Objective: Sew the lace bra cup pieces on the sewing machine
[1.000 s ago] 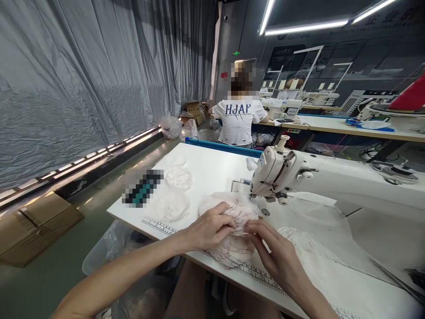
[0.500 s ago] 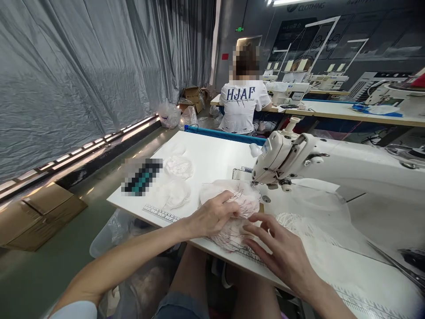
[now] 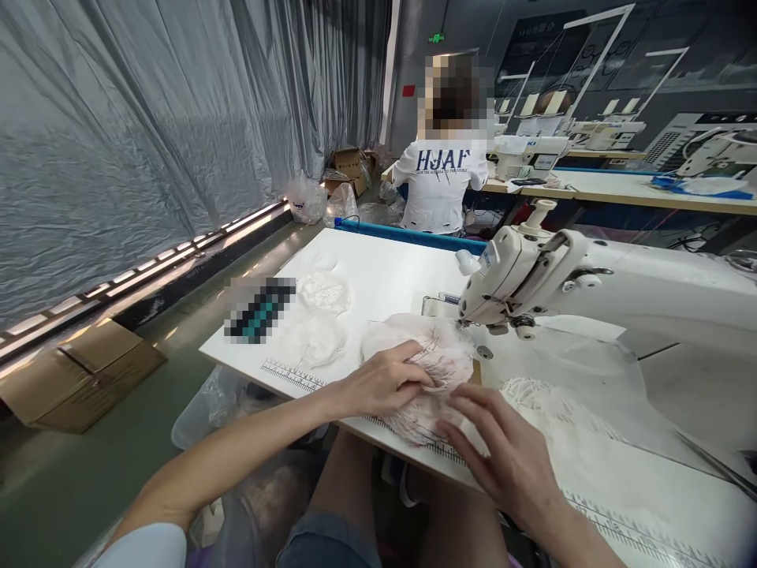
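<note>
Lace fabric [image 3: 446, 359], whitish with thin reddish lines running through it, lies bunched on the white surface [image 3: 390, 268], close to the near edge and just to the left of the sewing machine [image 3: 532, 276]. From where I stand, its far right corner sits right by the machine's needle end, though I cannot tell whether any of it is under the presser foot. The seated person's left hand [image 3: 390, 383] rests on the middle of the cloth, fingers curled together and clamped on a fold of it. The right hand [image 3: 505, 450] is at the cloth's near right side, thumb and forefinger apart, with the fingertips at the fabric; I cannot make out whether they touch it. Ruler markings [image 3: 296, 372] run along the near edge of the surface and pass beneath the cloth. Over to the left lie two more pale lace pieces, a farther one [image 3: 325, 292] and a nearer one [image 3: 316, 339], and beside them something dark and green [image 3: 260, 310], blurred past recognition. Right of the hands, under the machine's arm, more white lacy cloth [image 3: 550, 402] spreads out, with a dark metal tool [image 3: 718, 465] near the right edge. Beyond the surface a co-worker in a white shirt [image 3: 441, 189] sits facing away, and a cardboard box [image 3: 80, 379] stands on the floor at left.
</note>
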Tool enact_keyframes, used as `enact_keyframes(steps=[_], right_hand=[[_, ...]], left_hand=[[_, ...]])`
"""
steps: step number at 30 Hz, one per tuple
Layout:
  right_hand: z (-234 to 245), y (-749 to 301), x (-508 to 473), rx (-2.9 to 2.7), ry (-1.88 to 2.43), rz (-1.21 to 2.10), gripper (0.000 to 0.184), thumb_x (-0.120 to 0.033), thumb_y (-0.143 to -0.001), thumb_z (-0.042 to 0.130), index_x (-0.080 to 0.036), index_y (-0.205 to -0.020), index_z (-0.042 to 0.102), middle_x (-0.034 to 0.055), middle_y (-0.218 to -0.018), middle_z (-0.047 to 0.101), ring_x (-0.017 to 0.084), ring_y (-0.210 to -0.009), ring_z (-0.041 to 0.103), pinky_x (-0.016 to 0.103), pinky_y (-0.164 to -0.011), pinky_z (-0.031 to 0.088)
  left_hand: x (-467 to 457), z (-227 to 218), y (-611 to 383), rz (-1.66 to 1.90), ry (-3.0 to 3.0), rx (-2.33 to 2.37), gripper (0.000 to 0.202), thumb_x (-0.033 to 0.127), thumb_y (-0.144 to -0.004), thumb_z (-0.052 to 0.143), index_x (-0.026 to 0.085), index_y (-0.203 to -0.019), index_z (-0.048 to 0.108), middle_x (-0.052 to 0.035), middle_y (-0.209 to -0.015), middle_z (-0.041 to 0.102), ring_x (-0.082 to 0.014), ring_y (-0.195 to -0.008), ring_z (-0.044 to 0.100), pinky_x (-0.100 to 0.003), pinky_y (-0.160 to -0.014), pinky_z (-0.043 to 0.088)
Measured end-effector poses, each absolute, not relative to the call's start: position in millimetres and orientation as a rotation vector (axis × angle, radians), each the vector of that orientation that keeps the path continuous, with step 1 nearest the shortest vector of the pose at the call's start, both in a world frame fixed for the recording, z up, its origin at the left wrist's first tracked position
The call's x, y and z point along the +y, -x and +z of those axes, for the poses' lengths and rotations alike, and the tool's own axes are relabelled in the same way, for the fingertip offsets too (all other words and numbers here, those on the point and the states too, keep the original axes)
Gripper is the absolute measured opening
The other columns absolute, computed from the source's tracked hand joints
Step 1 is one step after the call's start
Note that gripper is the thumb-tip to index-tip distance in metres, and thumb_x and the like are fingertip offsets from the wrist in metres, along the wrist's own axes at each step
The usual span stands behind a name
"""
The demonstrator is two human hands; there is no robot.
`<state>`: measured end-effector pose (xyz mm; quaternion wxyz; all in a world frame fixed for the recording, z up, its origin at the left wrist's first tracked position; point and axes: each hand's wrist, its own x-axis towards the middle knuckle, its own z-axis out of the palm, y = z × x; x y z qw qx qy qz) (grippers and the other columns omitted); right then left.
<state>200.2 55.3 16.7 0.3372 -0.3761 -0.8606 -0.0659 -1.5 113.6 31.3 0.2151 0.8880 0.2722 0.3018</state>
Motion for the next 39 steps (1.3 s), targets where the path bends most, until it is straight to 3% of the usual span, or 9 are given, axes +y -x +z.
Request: enact_keyframes(steps=[7,15,20,29,34,39], right_hand=[[8,-191,44,-2.360,0.948,-0.069,0.016,-0.013,-0.092,0.042,-0.018,-0.093,0.058,0.0049,-0.087,0.064,0.018,-0.077,0.051,0.032,-0.067,0.031],[15,-186,52,-2.302,0.987,-0.015,0.017,-0.015,-0.093,0.040,-0.017,-0.083,0.054,0.0028,-0.071,0.057,0.016,-0.066,0.049,0.030,-0.061,0.029],[13,-186,48,-2.382,0.973,-0.061,0.011,-0.022,-0.092,0.047,-0.018,-0.087,0.056,0.0043,-0.082,0.062,0.018,-0.076,0.052,0.031,-0.066,0.030],[17,-189,50,-2.366,0.970,0.056,0.017,-0.015,-0.092,0.041,-0.019,-0.088,0.056,0.0044,-0.081,0.062,0.017,-0.073,0.054,0.031,-0.065,0.034],[19,-190,57,-2.314,0.972,-0.062,0.018,-0.013,-0.092,0.038,-0.018,-0.087,0.055,0.0035,-0.075,0.060,0.015,-0.066,0.053,0.029,-0.062,0.034],[20,-187,69,-2.249,0.953,-0.246,0.020,-0.010,-0.092,0.035,-0.017,-0.086,0.053,0.0013,-0.066,0.056,0.015,-0.059,0.048,0.029,-0.059,0.031]], left_hand=[[119,34,4,0.865,-2.453,0.684,0.021,0.004,-0.078,0.053,0.009,-0.089,0.071,-0.0050,-0.081,0.048,-0.0111,-0.067,0.048,-0.019,-0.056,0.040],[118,40,12,0.844,-2.523,0.622,0.022,0.006,-0.083,0.049,0.010,-0.090,0.070,-0.0072,-0.087,0.050,-0.0138,-0.077,0.052,-0.019,-0.064,0.043],[116,37,15,0.785,-2.566,0.584,0.023,0.008,-0.086,0.047,0.010,-0.092,0.069,-0.0082,-0.090,0.050,-0.0151,-0.081,0.053,-0.020,-0.067,0.044],[120,31,13,0.790,-2.545,0.567,0.023,0.007,-0.084,0.049,0.011,-0.092,0.070,-0.0079,-0.090,0.051,-0.0144,-0.079,0.053,-0.020,-0.066,0.044],[118,36,11,0.735,-2.507,0.599,0.020,0.009,-0.082,0.051,0.011,-0.091,0.069,-0.0062,-0.086,0.049,-0.0127,-0.074,0.051,-0.019,-0.062,0.042],[116,43,9,0.723,-2.441,0.711,0.011,0.014,-0.080,0.055,0.013,-0.079,0.066,-0.0025,-0.080,0.045,-0.0103,-0.066,0.047,-0.020,-0.057,0.038]])
